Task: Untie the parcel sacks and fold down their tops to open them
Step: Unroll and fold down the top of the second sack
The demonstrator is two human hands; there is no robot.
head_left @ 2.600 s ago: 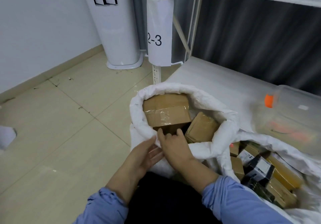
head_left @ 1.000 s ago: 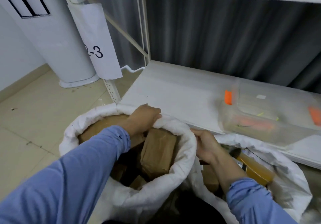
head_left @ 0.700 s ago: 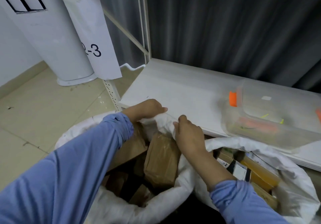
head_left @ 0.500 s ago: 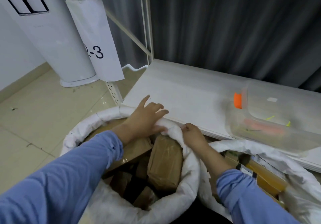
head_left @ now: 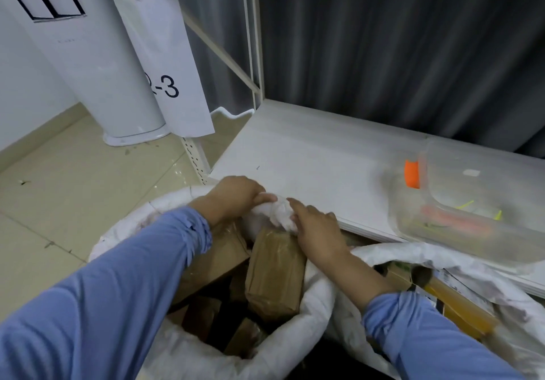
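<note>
Having been spread flat 0.5 s ago, the left hand [head_left: 236, 195] is curled, with the right hand [head_left: 317, 232], around bunched far-rim fabric of the left sack [head_left: 312, 317], set against the shelf [head_left: 295, 149]; its fold-down is judged nearly finished.

parcel storeroom | metal shelving [head_left: 309, 155] tagged "2-3" label [head_left: 165, 64] | sacks [head_left: 295, 347] full of taped cartons [head_left: 275, 273]
</note>
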